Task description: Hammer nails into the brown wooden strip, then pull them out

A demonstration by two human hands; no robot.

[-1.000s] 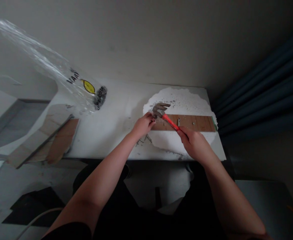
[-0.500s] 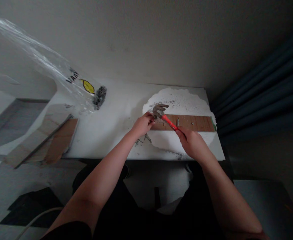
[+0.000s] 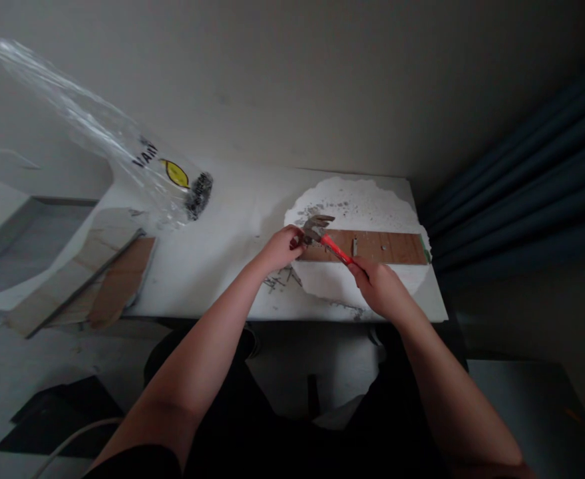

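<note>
My right hand (image 3: 379,283) is wrapped round the red handle of a claw hammer (image 3: 337,249). The hammer's dark metal head is over the left end of a brown wooden board (image 3: 389,249), close to my left fingertips. My left hand (image 3: 283,249) is closed at that end of the board, its thumb and fingers pinched together; what they hold is hidden. A small grey piece (image 3: 355,245) lies on the board. Beneath the board is a white sheet (image 3: 367,196) with a ragged edge, strewn with dark crumbs.
Thin dark bits (image 3: 282,278) are scattered left of the board on the white table (image 3: 222,279). A clear plastic bag (image 3: 167,169) with a yellow print stands back left. Broken board pieces (image 3: 120,283) overhang the table's left front. A dark curtain (image 3: 522,153) hangs at the right.
The hammer head has dipped slightly lower and a little left, towards my left hand. My left fingers have shifted slightly; the board stays in place.
</note>
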